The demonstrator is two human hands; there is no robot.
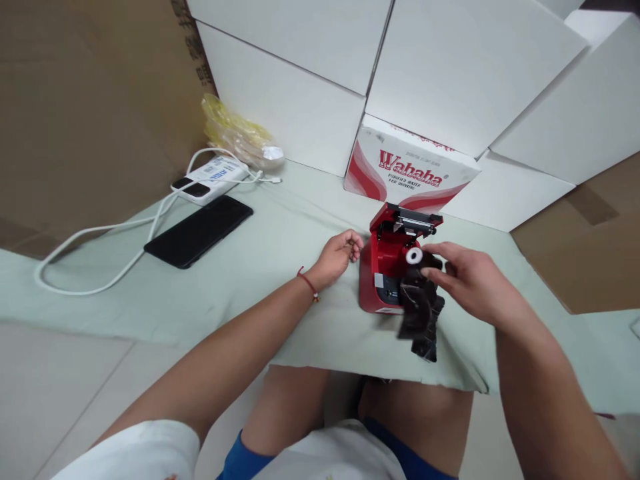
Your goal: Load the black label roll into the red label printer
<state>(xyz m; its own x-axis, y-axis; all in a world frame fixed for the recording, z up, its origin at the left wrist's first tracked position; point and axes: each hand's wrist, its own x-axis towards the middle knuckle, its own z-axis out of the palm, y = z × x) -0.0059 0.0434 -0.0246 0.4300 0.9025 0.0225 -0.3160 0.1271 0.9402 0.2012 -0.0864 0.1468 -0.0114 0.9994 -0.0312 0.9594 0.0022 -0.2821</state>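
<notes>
A small red printer [368,283] stands on the cloth-covered table with its lid [413,220] raised and its inner bay showing. Over the right part of that bay, my right hand [465,277] pinches a black roll [423,280] with a white ring-shaped core [414,256]. A crumpled, shiny dark strip dangles from the roll past the printer's front edge. I cannot tell whether the roll touches the inside of the bay. Just left of the printer, my left hand [337,257] rests on the cloth with its fingers curled in, holding nothing visible.
Behind the printer a Wahaha carton [410,167] leans against stacked white boxes [300,93]. To the left lie a black phone [200,232], a white power bank [215,179] with a looped white cable [75,291], and a yellowish plastic bag [240,133]. Brown cardboard [590,227] stands at right.
</notes>
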